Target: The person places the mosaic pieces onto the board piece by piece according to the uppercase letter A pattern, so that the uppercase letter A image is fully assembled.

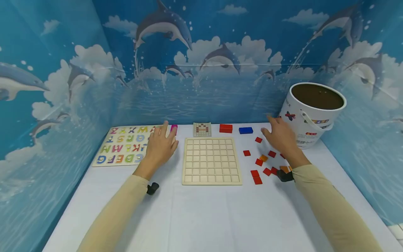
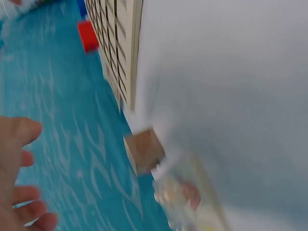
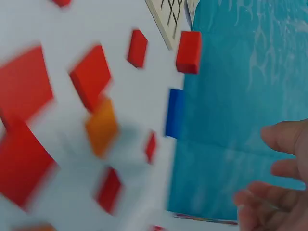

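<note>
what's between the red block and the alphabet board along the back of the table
In the head view, a small pattern card lies between the red block and the alphabet board.

left hand (image 1: 160, 145): centre-left of frame, palm down, fingers straight and together, holding nothing | right hand (image 1: 281, 135): right of centre, palm down, fingers loosely spread, holding nothing | both forearms: beige sleeves, reaching from lower corners

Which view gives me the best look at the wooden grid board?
The head view: the square wooden grid board lies whole and sharp between both hands. The left wrist view shows only a blurred edge; the right wrist view catches just one corner.
</note>
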`<act>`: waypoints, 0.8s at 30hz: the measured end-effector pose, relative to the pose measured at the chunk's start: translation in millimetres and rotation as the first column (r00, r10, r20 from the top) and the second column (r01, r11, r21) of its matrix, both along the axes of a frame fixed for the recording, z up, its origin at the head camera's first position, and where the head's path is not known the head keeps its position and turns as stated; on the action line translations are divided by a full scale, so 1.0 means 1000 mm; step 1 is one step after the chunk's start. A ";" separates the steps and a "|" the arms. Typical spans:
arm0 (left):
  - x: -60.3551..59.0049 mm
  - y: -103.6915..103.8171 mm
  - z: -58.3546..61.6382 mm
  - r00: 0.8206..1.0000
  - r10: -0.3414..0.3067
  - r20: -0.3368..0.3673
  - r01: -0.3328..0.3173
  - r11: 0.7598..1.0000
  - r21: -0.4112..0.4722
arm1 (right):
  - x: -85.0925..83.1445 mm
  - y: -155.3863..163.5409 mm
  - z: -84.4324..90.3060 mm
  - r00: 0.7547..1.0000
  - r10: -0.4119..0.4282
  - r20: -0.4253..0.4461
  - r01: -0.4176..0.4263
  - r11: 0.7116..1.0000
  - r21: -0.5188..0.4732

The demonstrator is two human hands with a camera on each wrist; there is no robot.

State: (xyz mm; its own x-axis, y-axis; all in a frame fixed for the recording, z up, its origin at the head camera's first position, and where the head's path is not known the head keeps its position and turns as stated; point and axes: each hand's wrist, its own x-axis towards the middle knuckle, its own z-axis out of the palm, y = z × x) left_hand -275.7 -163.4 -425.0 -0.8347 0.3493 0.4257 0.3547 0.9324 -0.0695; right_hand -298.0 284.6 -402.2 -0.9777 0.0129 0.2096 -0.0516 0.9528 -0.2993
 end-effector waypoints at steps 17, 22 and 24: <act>0.056 0.010 -0.036 0.787 -0.217 0.578 0.178 0.976 0.124 | -0.041 0.024 -0.061 0.888 -0.041 0.459 0.200 0.931 -0.305; 0.057 0.012 -0.041 0.767 -0.242 0.594 0.203 0.970 0.133 | -0.042 0.022 -0.065 0.889 -0.044 0.457 0.207 0.927 -0.314; 0.058 0.012 -0.041 0.759 -0.245 0.603 0.206 0.969 0.135 | -0.042 0.021 -0.066 0.892 -0.043 0.449 0.206 0.925 -0.320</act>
State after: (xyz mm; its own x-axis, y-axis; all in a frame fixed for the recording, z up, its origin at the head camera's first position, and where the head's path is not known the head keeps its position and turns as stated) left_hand -217.7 -151.0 -465.5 -0.8248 0.5522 -0.1217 0.5039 0.8154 0.2848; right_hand -340.4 306.0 -468.6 -0.9539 0.1337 -0.2687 0.2707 0.7698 -0.5780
